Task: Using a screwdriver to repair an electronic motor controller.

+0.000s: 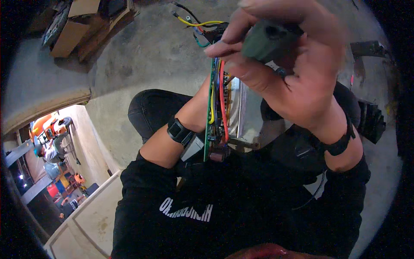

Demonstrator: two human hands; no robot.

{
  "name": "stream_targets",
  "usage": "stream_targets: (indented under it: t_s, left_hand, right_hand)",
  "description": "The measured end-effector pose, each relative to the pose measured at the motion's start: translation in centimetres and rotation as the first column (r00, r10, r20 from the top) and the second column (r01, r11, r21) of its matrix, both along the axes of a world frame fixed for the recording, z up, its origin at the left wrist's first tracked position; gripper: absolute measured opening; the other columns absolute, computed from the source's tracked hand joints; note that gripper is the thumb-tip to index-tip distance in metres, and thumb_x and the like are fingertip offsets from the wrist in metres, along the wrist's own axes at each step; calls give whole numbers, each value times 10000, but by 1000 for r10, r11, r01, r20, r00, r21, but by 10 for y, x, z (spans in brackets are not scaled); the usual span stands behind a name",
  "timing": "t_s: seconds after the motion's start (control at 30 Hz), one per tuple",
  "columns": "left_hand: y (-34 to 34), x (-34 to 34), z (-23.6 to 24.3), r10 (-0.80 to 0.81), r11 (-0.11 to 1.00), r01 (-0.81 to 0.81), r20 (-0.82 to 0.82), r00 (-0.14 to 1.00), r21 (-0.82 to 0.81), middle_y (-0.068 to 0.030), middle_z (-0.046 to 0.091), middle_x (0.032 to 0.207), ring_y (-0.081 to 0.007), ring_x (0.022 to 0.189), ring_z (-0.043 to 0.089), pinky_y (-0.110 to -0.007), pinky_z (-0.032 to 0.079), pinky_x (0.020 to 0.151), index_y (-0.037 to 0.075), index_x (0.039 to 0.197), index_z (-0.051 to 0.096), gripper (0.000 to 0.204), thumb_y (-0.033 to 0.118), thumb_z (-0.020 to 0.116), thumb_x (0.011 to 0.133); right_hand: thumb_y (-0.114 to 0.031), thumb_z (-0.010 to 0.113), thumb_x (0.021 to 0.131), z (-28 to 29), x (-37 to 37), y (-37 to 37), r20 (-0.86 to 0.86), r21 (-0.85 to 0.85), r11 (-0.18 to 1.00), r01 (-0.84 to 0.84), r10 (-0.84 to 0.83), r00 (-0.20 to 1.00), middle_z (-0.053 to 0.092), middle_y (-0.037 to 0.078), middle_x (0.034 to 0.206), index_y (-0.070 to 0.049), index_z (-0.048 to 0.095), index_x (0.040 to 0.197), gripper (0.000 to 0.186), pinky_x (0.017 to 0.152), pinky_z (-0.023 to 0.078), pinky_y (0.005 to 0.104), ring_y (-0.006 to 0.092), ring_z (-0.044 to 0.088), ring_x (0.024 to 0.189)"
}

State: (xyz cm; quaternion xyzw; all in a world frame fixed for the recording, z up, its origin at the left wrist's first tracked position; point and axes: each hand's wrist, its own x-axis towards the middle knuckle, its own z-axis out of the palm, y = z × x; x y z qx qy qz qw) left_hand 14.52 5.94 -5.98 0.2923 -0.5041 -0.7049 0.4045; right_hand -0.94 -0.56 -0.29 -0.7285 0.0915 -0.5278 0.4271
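Note:
A green circuit board (209,110) with red, yellow and dark wires along it stands edge-on over my lap. My left hand (202,103) is against its left side; the fingers are hidden behind the board. Up in front, my right hand (297,82) is closed around a dark green, blocky handle-like piece (268,42) with a round hole in its end. The piece's exact kind is unclear, and the hand is blurred. Right-hand fingertips reach across the board's far end, beside a bundle of loose wires (202,22). Both wrists wear black bands.
Cardboard pieces (73,36) lie at the far left on the concrete floor (142,56). Dark objects (371,123) sit at the right. On the left, a pale panel (86,216) borders an opening where a person (49,153) and an orange-and-white motorbike (49,129) show.

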Motion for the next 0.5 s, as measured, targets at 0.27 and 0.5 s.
stream_targets:
  t_s: [0.27, 0.5]
  left_hand:
    - [0, 0, 0, -10, 1000, 10, -10, 1000, 18, -85, 517, 1204, -165, 1096, 522, -320, 444, 903, 33, 1283, 416, 441, 109, 535, 864]
    - [-1, -2, 2, -10, 1000, 10, -23, 1000, 12, -86, 517, 1206, -166, 1097, 523, -321, 445, 904, 34, 1285, 413, 446, 120, 538, 866]
  right_hand:
    - [-3, 686, 781, -2, 1, -2, -23, -12, 1000, 9, -9, 1000, 534, 192, 1048, 3, 361, 1220, 546, 744, 570, 384, 254, 638, 843]
    - [-2, 684, 783, 0, 0, 1, -38, -19, 1000, 16, -16, 999, 525, 191, 1069, -5, 347, 1234, 563, 744, 571, 379, 246, 634, 849]
